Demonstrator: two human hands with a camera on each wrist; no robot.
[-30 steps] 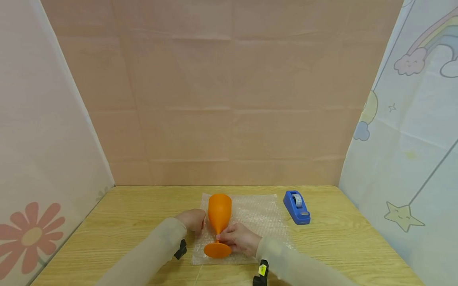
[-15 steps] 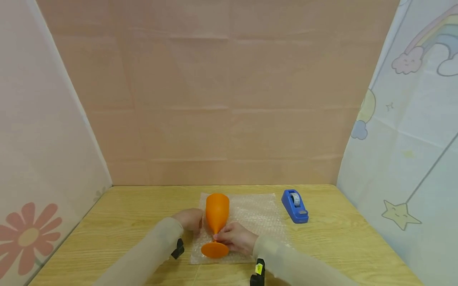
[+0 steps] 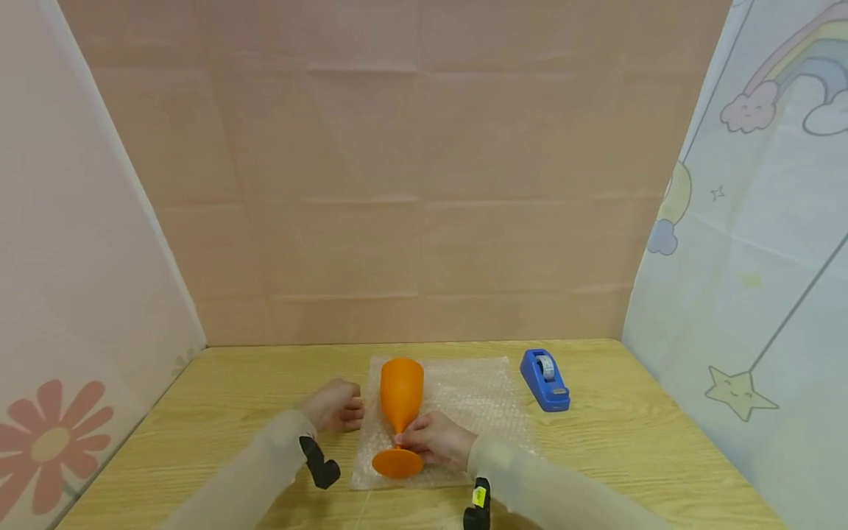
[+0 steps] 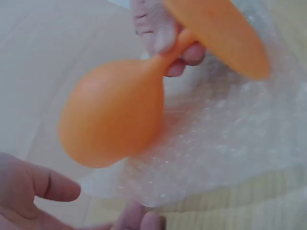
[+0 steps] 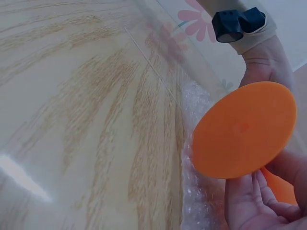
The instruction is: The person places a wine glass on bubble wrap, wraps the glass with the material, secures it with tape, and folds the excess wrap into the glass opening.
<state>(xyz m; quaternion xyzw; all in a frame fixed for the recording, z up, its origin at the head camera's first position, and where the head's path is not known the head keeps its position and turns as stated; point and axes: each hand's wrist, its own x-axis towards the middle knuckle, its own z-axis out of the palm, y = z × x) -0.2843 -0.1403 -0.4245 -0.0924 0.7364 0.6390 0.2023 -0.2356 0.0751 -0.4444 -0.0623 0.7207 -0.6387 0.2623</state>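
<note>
An orange goblet [image 3: 401, 390] lies along the left part of a bubble wrap sheet [image 3: 473, 390], its round foot toward me and its bowl pointing away. My right hand [image 3: 442, 440] pinches its thin stem between thumb and fingers; in the right wrist view the foot [image 5: 244, 129] covers part of that grip. Just left of the goblet, my left hand [image 3: 333, 406] is by the sheet's left edge. The left wrist view shows this hand's thumb [image 4: 57, 184] and fingers spread apart with nothing between them, below the goblet's bowl [image 4: 112, 115].
A blue tape dispenser [image 3: 545, 380] with a roll in it stands to the right of the sheet on the wooden table [image 3: 265, 375]. A pinkish backdrop [image 3: 424, 184] rises behind the table, with patterned sheets at both sides.
My left hand has drawn back to the left from beside the goblet, and its fingers have come away from the bubble wrap's edge. My right hand keeps its hold on the stem.
</note>
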